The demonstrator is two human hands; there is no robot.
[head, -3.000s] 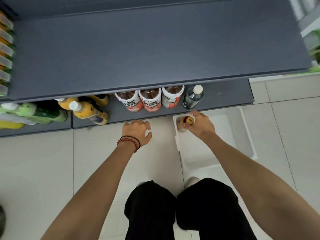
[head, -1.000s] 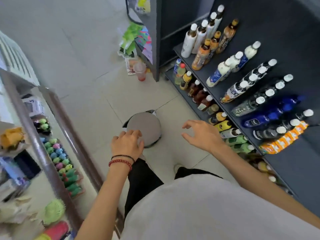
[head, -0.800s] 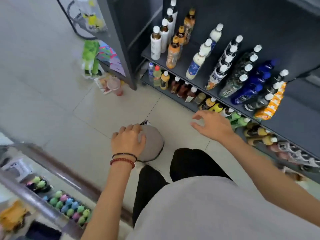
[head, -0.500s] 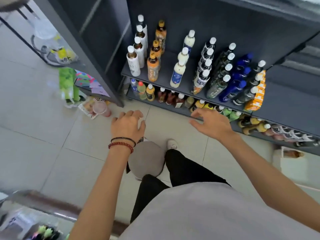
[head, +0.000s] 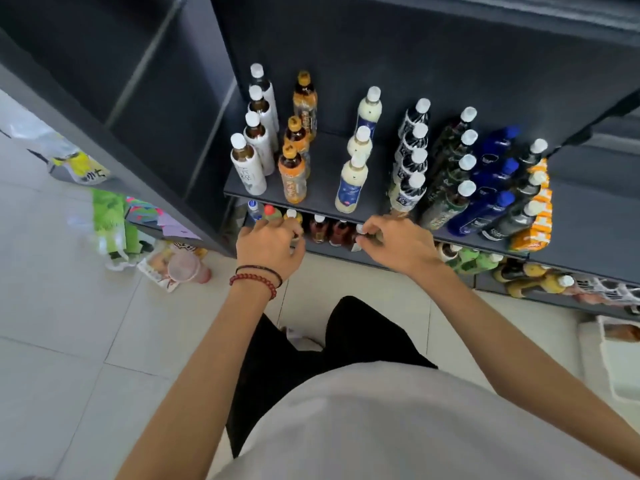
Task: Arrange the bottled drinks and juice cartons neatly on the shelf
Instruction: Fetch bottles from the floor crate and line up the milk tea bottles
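Person is reaching for the lower shelf (head: 330, 250), mid-frame.
Left hand (head: 268, 245) and right hand (head: 398, 245) are curling over bottles (head: 318, 228); grips unclear.

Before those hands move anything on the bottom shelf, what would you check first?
1. Left hand holding a bottle: cannot tell, fingers hide it.
2. Right hand pinching the white cap: cannot tell.
3. Upper-shelf bottles upright in rows: ok.
4. Brown bottles between the hands upright: ok.
5. Green bottles farther right upright: not ok, they lie down.
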